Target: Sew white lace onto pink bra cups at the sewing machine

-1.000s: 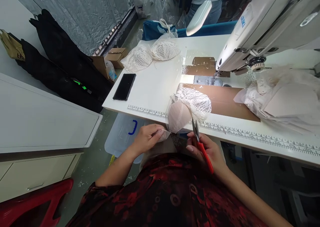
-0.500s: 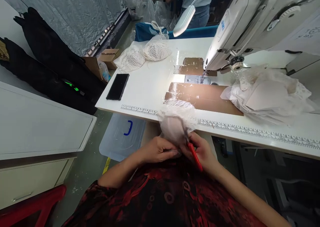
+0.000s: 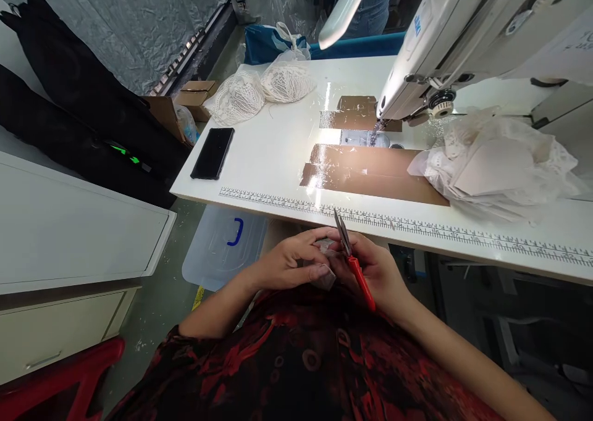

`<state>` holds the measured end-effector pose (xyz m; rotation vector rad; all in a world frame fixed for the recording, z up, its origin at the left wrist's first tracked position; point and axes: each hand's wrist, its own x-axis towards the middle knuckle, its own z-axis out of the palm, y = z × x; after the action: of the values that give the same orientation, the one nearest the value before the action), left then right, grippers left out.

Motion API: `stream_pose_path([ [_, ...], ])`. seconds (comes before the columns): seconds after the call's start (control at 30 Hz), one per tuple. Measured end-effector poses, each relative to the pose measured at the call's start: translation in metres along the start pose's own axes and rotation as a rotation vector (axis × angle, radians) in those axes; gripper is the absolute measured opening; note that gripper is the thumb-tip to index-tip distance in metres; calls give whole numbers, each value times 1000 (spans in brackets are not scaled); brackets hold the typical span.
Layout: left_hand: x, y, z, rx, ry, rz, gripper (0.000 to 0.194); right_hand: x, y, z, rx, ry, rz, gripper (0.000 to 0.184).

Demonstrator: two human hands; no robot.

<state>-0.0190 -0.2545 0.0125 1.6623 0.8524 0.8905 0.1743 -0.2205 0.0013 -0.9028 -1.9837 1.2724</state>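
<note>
Left hand (image 3: 290, 262) and right hand (image 3: 380, 276) are held close together, just off the near edge of the bench (image 3: 264, 162). Thin pale fabric (image 3: 326, 279) is gathered between the thumb and fingers of the left hand; how much more of it lies beneath the hands cannot be told. Red-handled scissors (image 3: 356, 270) are gripped in the right hand, their blades pointed up towards the bench, roughly together and clear of the fabric that shows. Whether some fabric is also pinched by the right fingers is hidden.

On the bench, a sewing machine (image 3: 417, 50) is set towards the right, with a loose pile of pale fabric pieces (image 3: 491, 162) near the right end. White lace cups (image 3: 238, 98) are laid at the back left, and a phone (image 3: 212, 154) is placed at the left end.

The step in hand is judged to be handling and sorting out the fabric, with the scissors carried ready rather than cutting. For any snip, the edge would need to be found and drawn taut by the left hand, and the blades turned down onto it without nicking the cloth.
</note>
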Motion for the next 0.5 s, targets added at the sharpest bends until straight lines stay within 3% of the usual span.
stream_pose_path([
  [0.17,0,-6,7,142,19,-70,25,-3,10,6,-61,110,14,29],
  [0.3,-1,-13,7,128,19,-66,27,-5,19,-1,-113,78,-12,31],
  [0.5,-8,-22,-6,4,113,-60,24,-16,38,-30,-148,-17,92,38],
])
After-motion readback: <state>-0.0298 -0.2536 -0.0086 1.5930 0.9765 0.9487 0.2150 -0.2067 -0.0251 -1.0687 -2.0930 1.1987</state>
